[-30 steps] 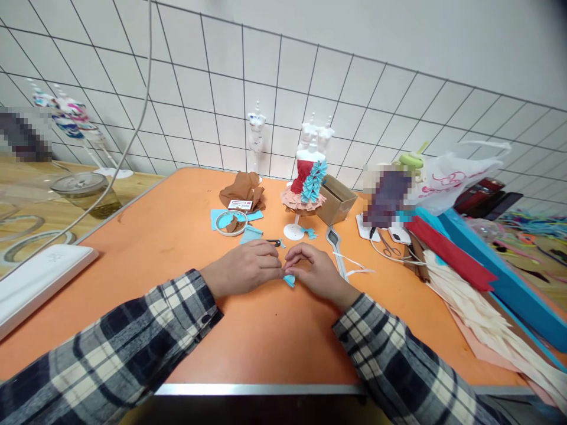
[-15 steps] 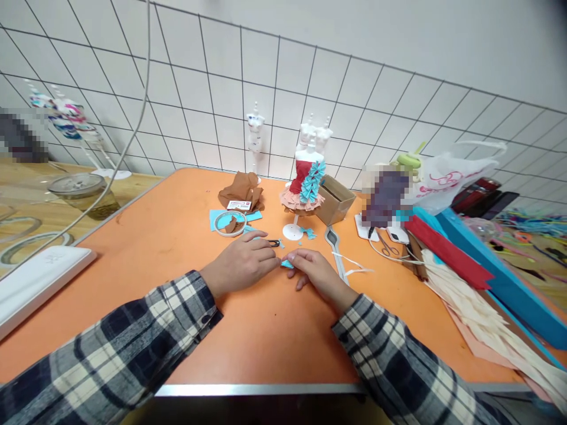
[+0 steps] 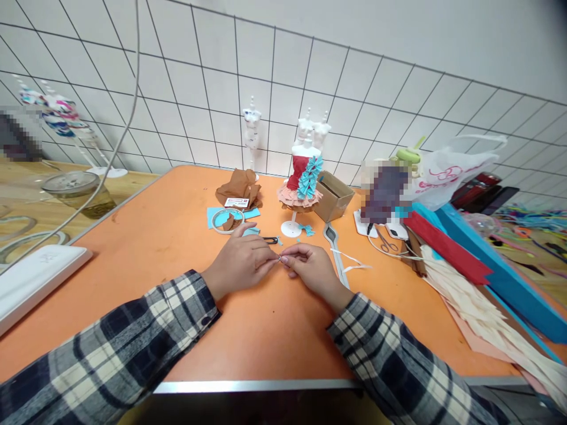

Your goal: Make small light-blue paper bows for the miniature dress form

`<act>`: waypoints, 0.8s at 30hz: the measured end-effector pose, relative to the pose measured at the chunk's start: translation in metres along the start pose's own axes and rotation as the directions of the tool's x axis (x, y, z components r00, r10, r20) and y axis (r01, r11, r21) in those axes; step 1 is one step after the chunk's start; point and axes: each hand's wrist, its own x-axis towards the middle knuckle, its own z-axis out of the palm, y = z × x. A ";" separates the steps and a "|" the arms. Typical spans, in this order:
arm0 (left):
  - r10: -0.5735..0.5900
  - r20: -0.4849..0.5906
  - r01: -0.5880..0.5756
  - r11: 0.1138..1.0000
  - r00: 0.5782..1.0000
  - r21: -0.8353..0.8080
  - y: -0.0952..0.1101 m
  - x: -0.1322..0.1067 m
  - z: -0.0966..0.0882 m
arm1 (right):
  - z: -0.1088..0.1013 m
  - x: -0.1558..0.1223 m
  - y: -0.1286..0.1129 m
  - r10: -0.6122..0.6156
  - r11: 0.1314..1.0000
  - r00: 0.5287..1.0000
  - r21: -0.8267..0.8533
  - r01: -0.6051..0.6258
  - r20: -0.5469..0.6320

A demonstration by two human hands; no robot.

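In front of me, my left hand and my right hand meet fingertip to fingertip just above the table. Both are closed in a pinch. Only a tiny bit of something shows where the fingertips touch, too small to name. Beyond them stands a small dress form in a red bodice with blue ruffles and a pink pleated skirt, on a round white base. A blue folded paper bow lies by that base. Close to my left fingers lies a small black tool, partly hidden by the hand.
Left of the form are a roll of clear tape, blue paper and crumpled brown paper. A cardboard box, grey strap, scissors and cream paper strips lie to the right. A white power bank sits far left.
My hands have come closer together until the fingertips meet. The small blue paper piece that showed at my right fingers is out of sight now. The view has shifted slightly.
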 end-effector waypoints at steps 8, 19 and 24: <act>-0.173 0.086 0.191 0.939 0.981 -0.286 -0.005 0.001 0.011 | -0.013 0.000 -0.004 -0.416 0.741 0.883 -0.483 0.468 0.218; -0.418 0.342 0.529 0.508 0.842 -0.680 -0.002 0.002 0.015 | -0.015 -0.002 -0.008 -0.601 0.461 0.740 -0.627 0.629 0.301; -0.446 0.364 0.549 0.416 0.818 -0.725 -0.003 0.003 0.019 | -0.014 -0.006 -0.014 -0.674 0.502 0.717 -0.601 0.622 0.179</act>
